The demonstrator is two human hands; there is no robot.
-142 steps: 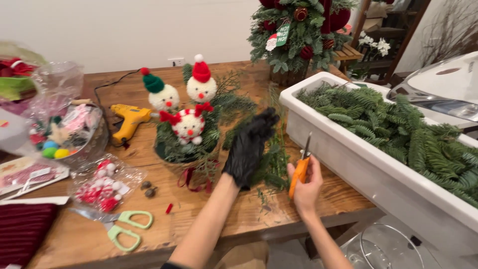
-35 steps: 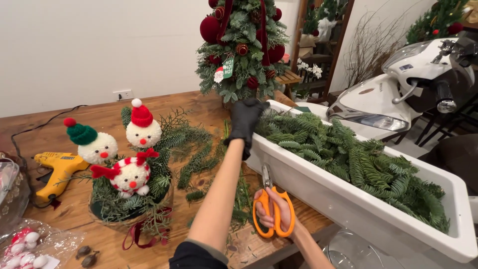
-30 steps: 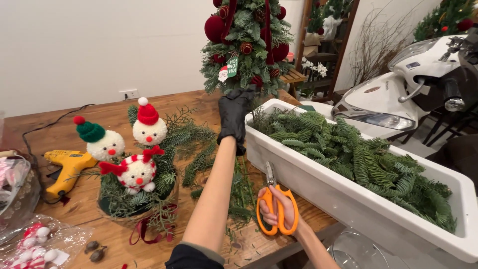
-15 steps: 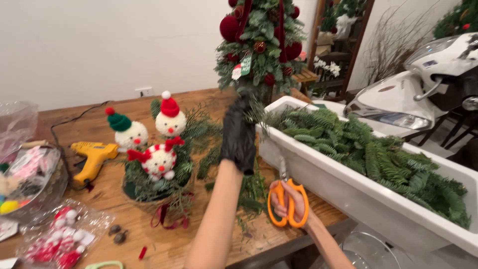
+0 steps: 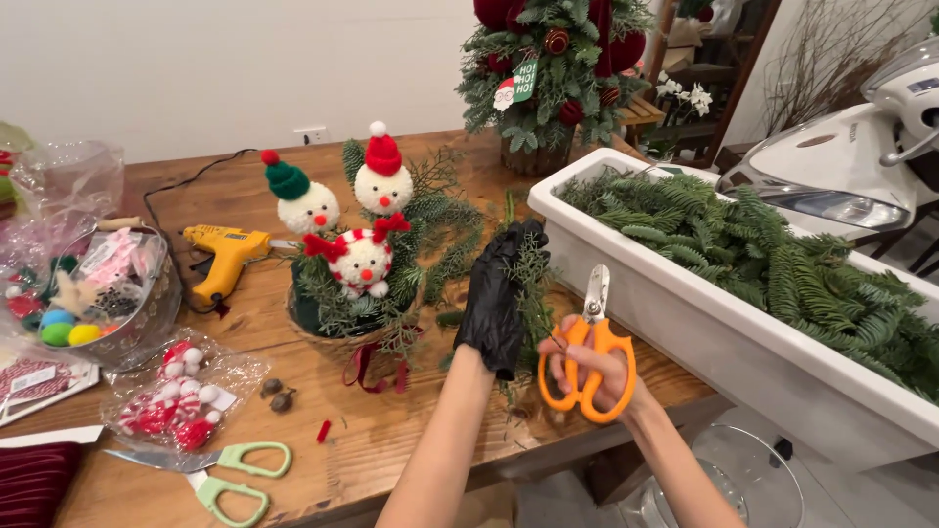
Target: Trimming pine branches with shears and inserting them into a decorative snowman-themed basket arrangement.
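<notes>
The evergreen sprig (image 5: 533,284) stands roughly upright over the tabletop (image 5: 391,440), long axis vertical, tip up, just beside the white planter trough (image 5: 704,332) of cut greenery. The left hand (image 5: 499,298), in a black glove, has its fingers closed around the sprig. The right hand (image 5: 592,376) grips the orange-handled scissors (image 5: 590,342), fingers through the loops, blades pointing up and nearly closed. A snowman arrangement (image 5: 352,264) sits to the left.
</notes>
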